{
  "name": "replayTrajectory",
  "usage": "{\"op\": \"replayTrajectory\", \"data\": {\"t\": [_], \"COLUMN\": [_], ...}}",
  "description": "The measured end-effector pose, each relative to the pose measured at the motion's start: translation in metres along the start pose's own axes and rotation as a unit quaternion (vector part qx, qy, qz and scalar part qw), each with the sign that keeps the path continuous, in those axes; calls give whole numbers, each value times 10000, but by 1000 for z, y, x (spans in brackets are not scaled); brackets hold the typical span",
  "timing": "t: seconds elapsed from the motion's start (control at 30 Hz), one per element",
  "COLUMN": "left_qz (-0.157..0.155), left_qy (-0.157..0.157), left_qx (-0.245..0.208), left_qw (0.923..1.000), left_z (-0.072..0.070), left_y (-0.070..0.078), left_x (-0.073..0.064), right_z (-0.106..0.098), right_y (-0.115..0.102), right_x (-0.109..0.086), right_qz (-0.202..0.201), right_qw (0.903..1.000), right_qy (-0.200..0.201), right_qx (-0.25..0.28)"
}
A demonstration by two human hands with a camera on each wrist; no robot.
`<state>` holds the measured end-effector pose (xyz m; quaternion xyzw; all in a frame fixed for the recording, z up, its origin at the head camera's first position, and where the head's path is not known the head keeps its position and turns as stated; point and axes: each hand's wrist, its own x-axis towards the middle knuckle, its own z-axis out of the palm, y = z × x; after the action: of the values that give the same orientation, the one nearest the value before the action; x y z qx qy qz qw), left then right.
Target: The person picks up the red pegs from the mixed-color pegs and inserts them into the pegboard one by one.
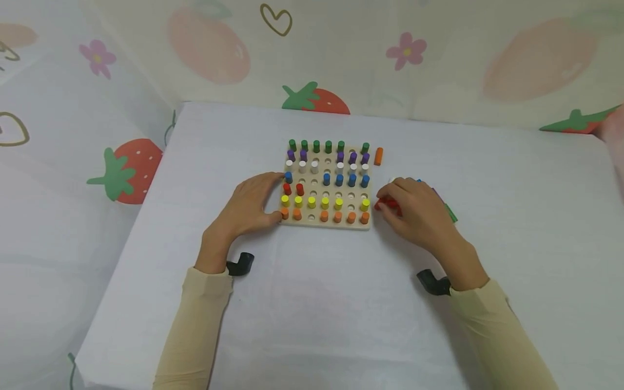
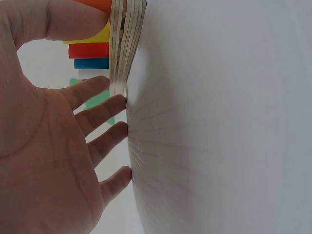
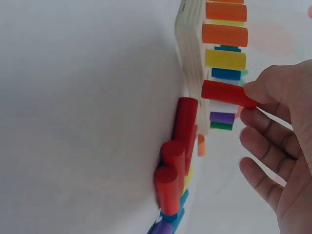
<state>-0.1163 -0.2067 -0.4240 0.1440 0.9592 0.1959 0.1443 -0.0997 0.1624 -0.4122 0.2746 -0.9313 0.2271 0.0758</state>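
A wooden pegboard point(image 1: 341, 225) lies on the white table, with rows of coloured pegs standing in its holes. My left hand point(image 1: 248, 206) is spread at its left edge. In the left wrist view, the thumb point(image 2: 73, 22) touches the board's side below an orange peg, and the other fingers are nearly straight. My right hand point(image 1: 419, 208) is just right of the board. Between thumb and index finger it pinches a red peg point(image 3: 226, 93), held above the table in the right wrist view. Two red pegs stand at the left of the board's red row.
Loose red pegs point(image 3: 168, 187) lie beneath the right hand, with blue, yellow and purple ones near them. A green peg point(image 1: 451, 214) shows past the hand. One orange peg point(image 1: 378, 156) lies by the board's upper right corner. A strawberry-patterned cloth point(image 1: 448, 65) hangs behind.
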Motion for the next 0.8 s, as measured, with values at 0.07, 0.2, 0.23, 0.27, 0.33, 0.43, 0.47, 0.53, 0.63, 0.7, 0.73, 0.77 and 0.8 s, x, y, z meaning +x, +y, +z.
{"op": "replayTrajectory", "data": {"t": [0.07, 0.2, 0.23, 0.27, 0.33, 0.43, 0.47, 0.53, 0.63, 0.7, 0.73, 0.77, 0.8], "left_qz": [-12, -37, -39, -42, -40, -25, -25, -34, -68, -71, -67, -63, -54], "left_qy": [-1, 1, 1, 1, -2, -3, -2, 7, 6, 12, 14, 13, 13], "left_qx": [-4, -17, -10, 5, 24, 24, 17, 6, 6, 12, 6, 2, -4], "left_qw": [10000, 10000, 10000, 10000, 10000, 10000, 10000, 10000, 10000, 10000, 10000, 10000, 10000], "left_z": [0, 1, 1, 1, 1, 1, 1, 1, 1, 0, 0, 0, 1], "left_y": [0, 1, 1, 1, 0, 0, 1, 1, 1, 2, 2, 2, 2], "left_x": [0, 0, 0, 1, 1, 1, 0, -1, -1, -1, -1, -1, -1], "right_z": [0, 1, 1, 1, 1, 1, 2, 3, 5, 7, 8, 9, 10], "right_y": [-1, -4, -6, -7, -9, -12, -12, -14, -17, -19, -20, -21, -22], "right_x": [4, 13, 16, 18, 22, 28, 29, 33, 38, 42, 43, 45, 46], "right_qz": [-66, -105, -98, -87, -57, -59, -69, -108, -164, -197, -217, -233, -240], "right_qw": [10000, 9999, 9999, 9998, 9997, 9995, 9994, 9994, 9992, 9992, 9991, 9990, 9989], "right_qy": [4, -68, -105, -144, -227, -308, -324, -341, -336, -333, -338, -348, -364], "right_qx": [15, 71, 79, 88, 86, 36, 27, 44, 102, 139, 153, 168, 194]}}
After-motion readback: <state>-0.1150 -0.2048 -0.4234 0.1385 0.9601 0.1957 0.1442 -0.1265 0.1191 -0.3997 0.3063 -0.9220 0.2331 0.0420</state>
